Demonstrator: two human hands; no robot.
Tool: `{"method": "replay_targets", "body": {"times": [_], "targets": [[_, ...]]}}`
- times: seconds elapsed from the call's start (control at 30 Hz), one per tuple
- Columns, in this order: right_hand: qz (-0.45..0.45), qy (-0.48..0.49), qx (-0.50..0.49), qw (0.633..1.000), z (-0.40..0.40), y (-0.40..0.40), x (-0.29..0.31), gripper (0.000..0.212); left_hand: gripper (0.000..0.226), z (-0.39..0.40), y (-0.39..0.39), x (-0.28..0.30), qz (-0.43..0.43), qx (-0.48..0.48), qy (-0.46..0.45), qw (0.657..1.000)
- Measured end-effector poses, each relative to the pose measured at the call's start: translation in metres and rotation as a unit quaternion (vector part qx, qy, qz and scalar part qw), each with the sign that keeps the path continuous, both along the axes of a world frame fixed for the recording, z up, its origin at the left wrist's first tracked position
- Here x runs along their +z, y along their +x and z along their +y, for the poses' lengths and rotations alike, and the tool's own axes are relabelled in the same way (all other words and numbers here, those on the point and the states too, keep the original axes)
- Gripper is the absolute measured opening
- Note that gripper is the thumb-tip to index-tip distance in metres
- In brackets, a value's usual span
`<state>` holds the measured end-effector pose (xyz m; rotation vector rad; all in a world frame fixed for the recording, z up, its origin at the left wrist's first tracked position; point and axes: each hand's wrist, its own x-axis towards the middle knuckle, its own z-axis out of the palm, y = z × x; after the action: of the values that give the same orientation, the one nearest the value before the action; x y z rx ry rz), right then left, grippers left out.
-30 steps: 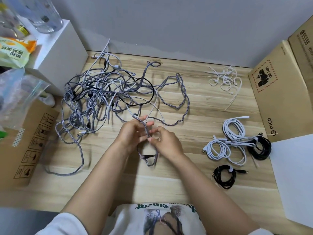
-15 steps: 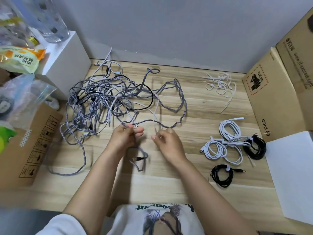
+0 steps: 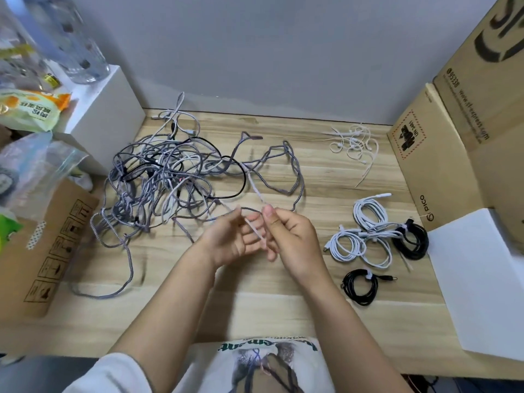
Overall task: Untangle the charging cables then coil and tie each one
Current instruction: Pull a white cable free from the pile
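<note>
On the wooden bench a tangle of grey braided, white and black cables sprawls over the far left part, its loose loops reaching right toward the middle, with one grey strand trailing down the left side toward the near edge. Both hands meet just in front of the tangle, near the bench centre. The left hand is palm-up with its fingers spread and only lightly curled; a grey strand crosses over its fingertips, and whether they actually pinch it cannot be told. The right hand has its thumb and forefinger closed on a pale cable, which runs as a straight diagonal from the upper left, down across the left hand's fingers, toward the lower right between the two hands; above the right thumb a pale strand continues up and left into the tangle. To the right of the hands lie the finished coils: white coils bunched together, a black coil touching their right side, and a smaller black coil nearer the front edge, its plug end pointing right. Loose white ties lie at the far right by the wall, beside a cardboard box
</note>
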<state>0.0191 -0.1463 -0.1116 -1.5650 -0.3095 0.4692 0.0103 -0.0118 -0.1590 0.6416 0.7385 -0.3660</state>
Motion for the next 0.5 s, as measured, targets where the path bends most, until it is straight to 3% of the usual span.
{"method": "replay_targets", "body": {"times": [0.07, 0.17, 0.33, 0.4, 0.5], "targets": [[-0.014, -0.086, 0.015, 0.996, -0.01, 0.002, -0.002, 0.045, 0.048, 0.006, 0.01, -0.002, -0.034, 0.072, -0.079, 0.994], [-0.019, -0.233, 0.052, 0.971, -0.025, 0.006, -0.009, 0.053, 0.053, 0.012, 0.022, -0.002, -0.058, 0.138, -0.105, 0.983], [0.05, -0.309, 0.148, 0.938, -0.043, 0.012, -0.001, 0.051, 0.052, 0.032, 0.034, -0.004, -0.082, 0.215, -0.137, 0.964], [0.082, -0.344, 0.188, 0.916, -0.049, 0.016, 0.0, 0.05, 0.044, 0.039, 0.039, -0.002, -0.102, 0.239, -0.152, 0.953], [0.13, -0.354, 0.232, 0.897, -0.052, 0.017, -0.006, 0.038, 0.011, 0.04, 0.044, 0.006, -0.118, 0.217, -0.107, 0.963]]}}
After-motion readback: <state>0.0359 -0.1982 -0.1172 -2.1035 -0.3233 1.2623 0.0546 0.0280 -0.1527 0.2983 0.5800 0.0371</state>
